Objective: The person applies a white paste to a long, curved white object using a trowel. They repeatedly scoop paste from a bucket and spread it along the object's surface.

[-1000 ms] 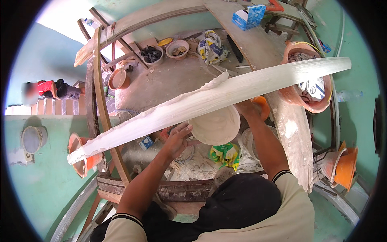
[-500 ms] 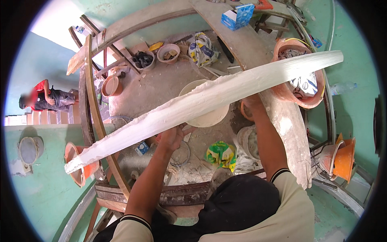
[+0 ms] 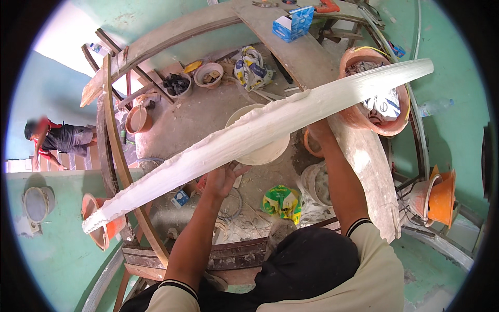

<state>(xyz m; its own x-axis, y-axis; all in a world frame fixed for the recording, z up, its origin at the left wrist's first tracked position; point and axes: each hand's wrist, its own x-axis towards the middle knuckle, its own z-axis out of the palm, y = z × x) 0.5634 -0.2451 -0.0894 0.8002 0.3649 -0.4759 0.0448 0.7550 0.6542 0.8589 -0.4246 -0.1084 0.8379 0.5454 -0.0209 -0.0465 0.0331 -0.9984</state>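
Note:
A long white plaster strip (image 3: 244,139), rough along one edge, slants across the view from lower left to upper right. Both my hands bear it from below. My left hand (image 3: 223,179) has its palm up under the strip's lower edge, with a thumb or finger sticking out. Farther right, my right hand (image 3: 318,130) is at the strip's underside, its fingers hidden behind it. Beneath the strip's middle stands a round pale tub (image 3: 267,151), partly covered. The strip's right end passes over a terracotta-coloured bucket (image 3: 348,62) holding crumpled bags; its left end lies above an orange bucket (image 3: 99,236).
Wooden planks (image 3: 322,65) and a timber frame (image 3: 118,140) surround me. A blue box (image 3: 293,26) sits on a plank. Buckets (image 3: 208,73) and a sack (image 3: 253,67) stand on the floor beyond. A green-yellow bag (image 3: 280,202) lies near my legs. Another person (image 3: 67,138) is on stairs at left.
The view has shifted slightly, so the strip and surroundings sit a little farther left. My hold on the strip looks the same. The person on the stairs has bent forward, an arm lowered.

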